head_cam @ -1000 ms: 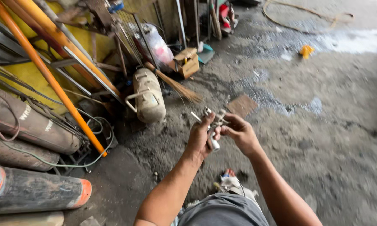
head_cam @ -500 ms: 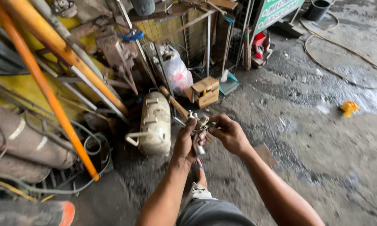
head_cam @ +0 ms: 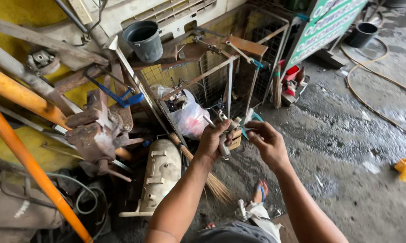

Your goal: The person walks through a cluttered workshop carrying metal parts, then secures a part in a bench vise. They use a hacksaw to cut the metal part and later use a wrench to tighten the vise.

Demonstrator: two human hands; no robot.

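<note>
My left hand (head_cam: 214, 140) is closed around a bunch of metal tools or fittings (head_cam: 224, 135) whose silvery ends stick out above and below the fist. My right hand (head_cam: 267, 141) is just to the right of it, fingers curled with the fingertips touching the bunch near its top. Both forearms reach up from the bottom of the view. The exact shape of the metal pieces is partly hidden by my fingers.
Under my hands lie a cream gas cylinder (head_cam: 161, 172) and a straw broom (head_cam: 212, 180). Orange poles (head_cam: 29, 164), a rusty vise (head_cam: 101, 128), a grey bucket (head_cam: 144, 40), a wire cage (head_cam: 212, 76) and a plastic bag (head_cam: 189, 118) crowd the left and back. Wet concrete floor (head_cam: 347, 148) with a hose (head_cam: 369, 90) lies right.
The view has tilted up and left, bringing the shelf, bucket and cage into sight. My hands stay together on the metal pieces, raised a little closer to the camera.
</note>
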